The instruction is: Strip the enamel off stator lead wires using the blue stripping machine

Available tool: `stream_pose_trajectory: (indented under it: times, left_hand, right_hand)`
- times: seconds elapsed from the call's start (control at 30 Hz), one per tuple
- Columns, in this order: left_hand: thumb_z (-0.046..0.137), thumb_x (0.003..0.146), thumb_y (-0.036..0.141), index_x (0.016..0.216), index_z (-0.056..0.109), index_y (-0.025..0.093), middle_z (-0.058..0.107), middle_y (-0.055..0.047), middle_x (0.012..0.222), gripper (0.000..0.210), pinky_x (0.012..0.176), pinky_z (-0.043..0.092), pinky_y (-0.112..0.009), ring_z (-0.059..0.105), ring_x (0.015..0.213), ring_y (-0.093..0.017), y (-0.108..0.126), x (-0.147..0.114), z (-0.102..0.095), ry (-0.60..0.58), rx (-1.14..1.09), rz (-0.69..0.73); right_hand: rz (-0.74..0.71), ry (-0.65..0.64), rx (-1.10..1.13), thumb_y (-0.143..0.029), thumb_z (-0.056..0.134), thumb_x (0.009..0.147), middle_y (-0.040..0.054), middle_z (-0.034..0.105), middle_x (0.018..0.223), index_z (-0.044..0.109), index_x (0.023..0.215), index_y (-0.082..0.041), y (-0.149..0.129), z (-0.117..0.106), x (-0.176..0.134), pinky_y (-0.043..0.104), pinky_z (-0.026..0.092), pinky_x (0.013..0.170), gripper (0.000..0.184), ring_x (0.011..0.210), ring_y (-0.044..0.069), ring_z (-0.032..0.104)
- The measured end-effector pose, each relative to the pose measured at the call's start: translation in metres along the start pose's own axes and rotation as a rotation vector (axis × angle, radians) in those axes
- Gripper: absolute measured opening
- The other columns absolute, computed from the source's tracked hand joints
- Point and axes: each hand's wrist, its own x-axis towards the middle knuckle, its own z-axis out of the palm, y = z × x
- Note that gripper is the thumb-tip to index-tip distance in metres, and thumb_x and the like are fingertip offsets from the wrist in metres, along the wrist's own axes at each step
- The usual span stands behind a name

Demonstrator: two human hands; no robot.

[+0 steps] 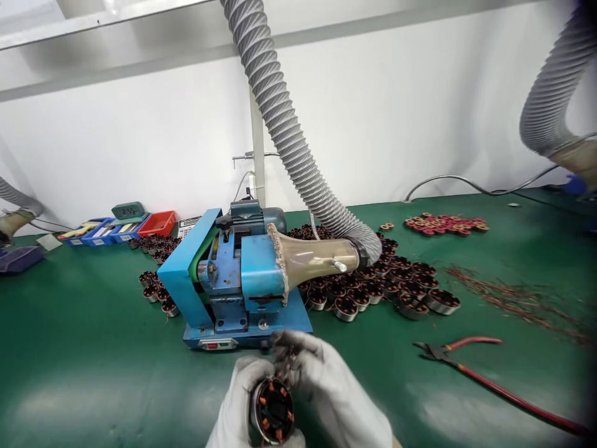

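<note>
In a white glove, my left hand [237, 404] is wrapped round a motor stator [275, 410], a metal ring with copper windings inside and its open face turned up. My right hand [326, 379], gloved too with darkened fingertips, is closed at the upper edge of the stator. Its fingers pinch around the wire ends there, though they are partly blurred. Just beyond both hands stands a blue belt-driven machine [233, 274] with a translucent suction funnel [317, 258]. Red-handled cutting pliers [438, 353] lie open on the green table to the right.
Several similar stators [347, 305] are massed behind and right of the machine, with more [152, 289] at its left. Loose copper wires [513, 295] and red rings [443, 224] lie at right. A grey hose [289, 130] hangs down to the funnel. Parts bins [158, 223] stand back left.
</note>
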Motion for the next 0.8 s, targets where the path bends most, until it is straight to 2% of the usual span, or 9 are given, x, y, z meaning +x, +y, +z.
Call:
stream_pose_trajectory:
  times: [0.07, 0.13, 0.23, 0.3, 0.33, 0.43, 0.5, 0.63, 0.8]
  left_hand:
    - [0.063, 0.064, 0.011, 0.107, 0.053, 0.033, 0.053, -0.001, 0.100, 0.050, 0.081, 0.047, -0.031, 0.056, 0.091, -0.020, -0.007, 0.002, 0.008, 0.092, 0.081, 0.132]
    - [0.061, 0.065, 0.011, 0.110, 0.049, 0.034, 0.051, 0.000, 0.103, 0.052, 0.084, 0.045, -0.030, 0.054, 0.098, -0.019, -0.013, 0.001, 0.015, 0.181, 0.139, 0.198]
    - [0.060, 0.066, 0.013, 0.109, 0.047, 0.031, 0.049, -0.002, 0.106, 0.048, 0.081, 0.045, -0.026, 0.053, 0.099, -0.018, -0.020, -0.002, 0.022, 0.275, 0.200, 0.193]
    - [0.060, 0.066, 0.016, 0.108, 0.046, 0.028, 0.048, -0.003, 0.108, 0.045, 0.081, 0.045, -0.027, 0.053, 0.100, -0.019, -0.022, -0.003, 0.024, 0.324, 0.218, 0.165]
    - [0.060, 0.067, 0.018, 0.109, 0.046, 0.027, 0.049, -0.004, 0.109, 0.045, 0.081, 0.046, -0.028, 0.054, 0.099, -0.020, -0.022, -0.002, 0.024, 0.342, 0.217, 0.128]
    - [0.061, 0.068, 0.025, 0.115, 0.046, 0.025, 0.053, -0.008, 0.112, 0.050, 0.083, 0.047, -0.034, 0.058, 0.097, -0.023, -0.025, 0.003, 0.025, 0.334, 0.176, -0.027]
    - [0.062, 0.068, 0.030, 0.117, 0.047, 0.024, 0.055, -0.009, 0.115, 0.051, 0.087, 0.046, -0.037, 0.058, 0.101, -0.026, -0.027, 0.008, 0.025, 0.304, 0.147, -0.068]
    - [0.057, 0.072, 0.033, 0.120, 0.046, 0.024, 0.051, -0.010, 0.124, 0.050, 0.094, 0.041, -0.039, 0.051, 0.113, -0.027, -0.028, 0.018, 0.026, 0.258, 0.126, -0.042]
    - [0.052, 0.074, 0.023, 0.124, 0.040, 0.021, 0.048, -0.012, 0.129, 0.052, 0.100, 0.036, -0.042, 0.046, 0.119, -0.025, -0.030, 0.029, 0.026, 0.187, 0.166, -0.129]
  right_hand:
    - [-0.080, 0.002, -0.140, -0.030, 0.082, 0.049, 0.0010, 0.061, 0.062, 0.071, 0.062, -0.015, 0.006, 0.007, -0.002, 0.024, 0.043, 0.057, 0.022, 0.060, 0.013, 0.054]
    - [-0.126, 0.080, -0.132, -0.027, 0.083, 0.048, -0.0006, 0.059, 0.055, 0.067, 0.049, -0.015, 0.010, 0.011, 0.001, 0.023, 0.042, 0.054, 0.020, 0.055, 0.011, 0.051]
    - [-0.063, 0.173, 0.151, -0.027, 0.083, 0.049, -0.0021, 0.061, 0.054, 0.069, 0.058, -0.016, 0.007, 0.007, 0.009, 0.019, 0.042, 0.049, 0.020, 0.049, 0.008, 0.050]
    - [-0.108, 0.259, 0.332, -0.027, 0.084, 0.048, -0.0037, 0.063, 0.057, 0.069, 0.063, -0.019, 0.002, 0.001, 0.014, 0.017, 0.043, 0.048, 0.022, 0.050, 0.007, 0.052]
    - [-0.147, 0.292, 0.341, -0.028, 0.083, 0.050, -0.0035, 0.064, 0.059, 0.070, 0.065, -0.020, 0.002, -0.001, 0.016, 0.017, 0.045, 0.050, 0.022, 0.051, 0.007, 0.053]
    - [-0.149, 0.214, 0.047, -0.030, 0.080, 0.055, 0.0036, 0.070, 0.069, 0.072, 0.072, -0.017, 0.007, -0.003, 0.015, 0.024, 0.050, 0.060, 0.023, 0.062, 0.014, 0.061]
    - [-0.144, 0.145, -0.144, -0.031, 0.079, 0.054, 0.0060, 0.070, 0.071, 0.073, 0.069, -0.016, 0.015, 0.001, 0.013, 0.029, 0.052, 0.064, 0.022, 0.066, 0.018, 0.062]
    - [-0.283, 0.239, -0.241, -0.029, 0.074, 0.059, 0.0036, 0.068, 0.070, 0.071, 0.064, -0.019, 0.027, 0.006, 0.012, 0.029, 0.052, 0.064, 0.012, 0.066, 0.019, 0.063]
    - [-0.484, 0.267, -0.459, -0.025, 0.064, 0.069, 0.0063, 0.070, 0.080, 0.071, 0.072, -0.020, 0.035, -0.003, 0.019, 0.031, 0.053, 0.073, 0.009, 0.077, 0.021, 0.064]
